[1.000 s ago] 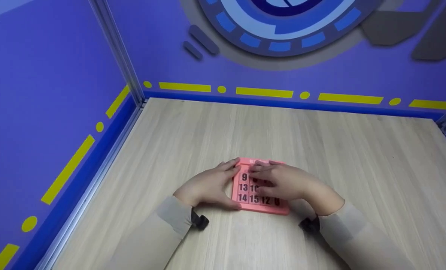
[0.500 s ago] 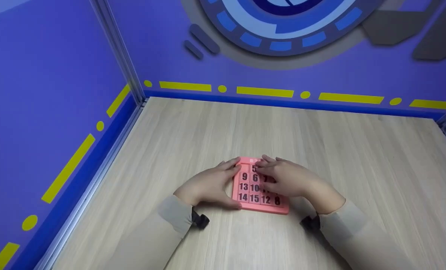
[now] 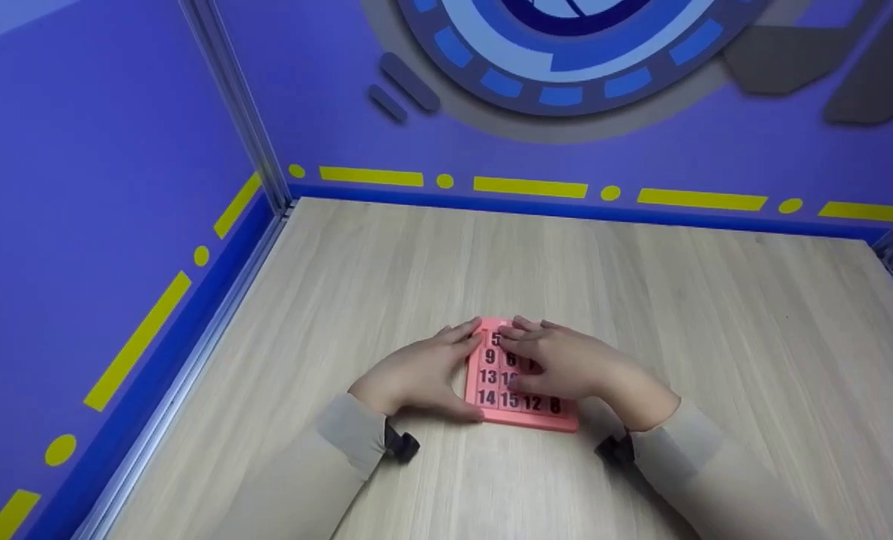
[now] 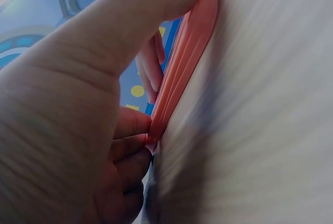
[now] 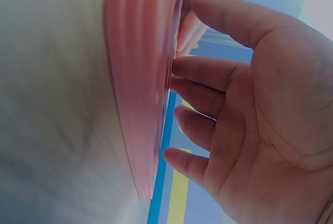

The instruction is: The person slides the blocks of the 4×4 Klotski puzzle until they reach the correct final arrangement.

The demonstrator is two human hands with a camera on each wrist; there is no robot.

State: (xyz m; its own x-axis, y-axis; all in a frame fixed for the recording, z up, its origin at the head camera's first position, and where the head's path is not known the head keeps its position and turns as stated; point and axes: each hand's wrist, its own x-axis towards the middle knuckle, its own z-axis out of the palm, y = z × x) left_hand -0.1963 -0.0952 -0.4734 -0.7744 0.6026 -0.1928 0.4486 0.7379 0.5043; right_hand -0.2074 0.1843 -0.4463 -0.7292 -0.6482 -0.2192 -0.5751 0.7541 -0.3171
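Note:
A pink number slide puzzle (image 3: 530,421) lies flat on the wooden table, its tiles printed with black numerals. My left hand (image 3: 422,372) grips its left side, thumb at the near corner and fingers along the far-left edge. In the left wrist view that thumb presses the side of the frame (image 4: 183,52). Over the upper right tiles lies my right hand (image 3: 575,363), its fingertips at the tile marked 5 (image 3: 495,339). The right wrist view shows the right fingers (image 5: 200,70) extended, with index and middle tips against the puzzle's face. Several tiles are hidden beneath this hand.
The light wood tabletop (image 3: 386,262) reaches back to a blue printed wall (image 3: 326,97) with yellow dashes. Another blue panel (image 3: 101,165) borders the left, with a metal post (image 3: 236,97) in the corner. Black wrist mounts (image 3: 401,442) sit under both cuffs.
My right hand first shifted right, then back left, and the 5 tile slid left into the gap at the upper left. My left hand kept its grip in place.

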